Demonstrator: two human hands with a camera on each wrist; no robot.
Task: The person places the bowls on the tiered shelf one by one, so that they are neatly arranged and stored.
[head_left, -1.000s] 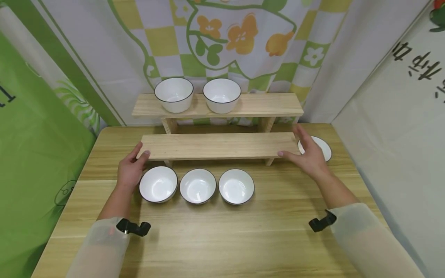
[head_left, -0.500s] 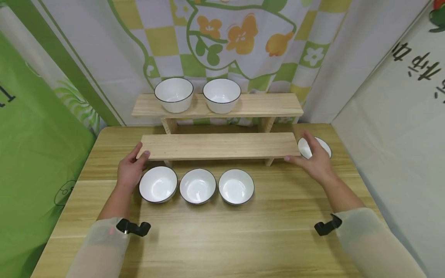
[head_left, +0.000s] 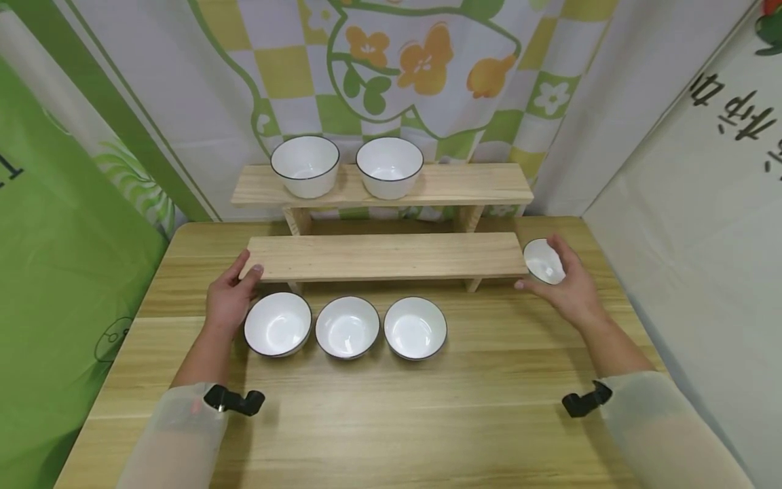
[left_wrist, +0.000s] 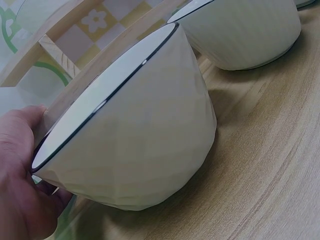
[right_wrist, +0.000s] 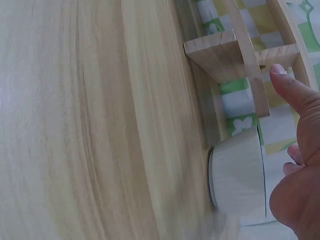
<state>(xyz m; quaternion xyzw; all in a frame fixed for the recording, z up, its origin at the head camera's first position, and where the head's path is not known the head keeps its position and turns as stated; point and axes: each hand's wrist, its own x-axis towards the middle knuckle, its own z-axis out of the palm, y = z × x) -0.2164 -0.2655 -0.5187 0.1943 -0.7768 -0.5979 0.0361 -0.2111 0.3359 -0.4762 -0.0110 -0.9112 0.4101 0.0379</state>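
Note:
My right hand (head_left: pixel 559 285) cups a small white bowl with a dark rim (head_left: pixel 542 261) on the table, just off the right end of the lower wooden shelf (head_left: pixel 385 256). Its fingers curl round the bowl's far side and the thumb reaches along the front. The right wrist view shows that bowl (right_wrist: pixel 236 177) from the side, standing on the table, with my right hand (right_wrist: pixel 300 165) over its rim. My left hand (head_left: pixel 235 292) rests against the shelf's left end, thumb on the top corner. It sits beside the leftmost bowl (head_left: pixel 277 324), which fills the left wrist view (left_wrist: pixel 140 145).
Two more white bowls (head_left: pixel 347 327) (head_left: pixel 415 327) stand in a row in front of the lower shelf. The upper shelf (head_left: pixel 464 183) carries two bowls (head_left: pixel 305 165) (head_left: pixel 389 167) at its left. Curtains close off the back and both sides of the wooden table (head_left: pixel 391 421).
My right hand left the right end of the lower shelf, moved right and closed round the small bowl. The left hand has stayed put.

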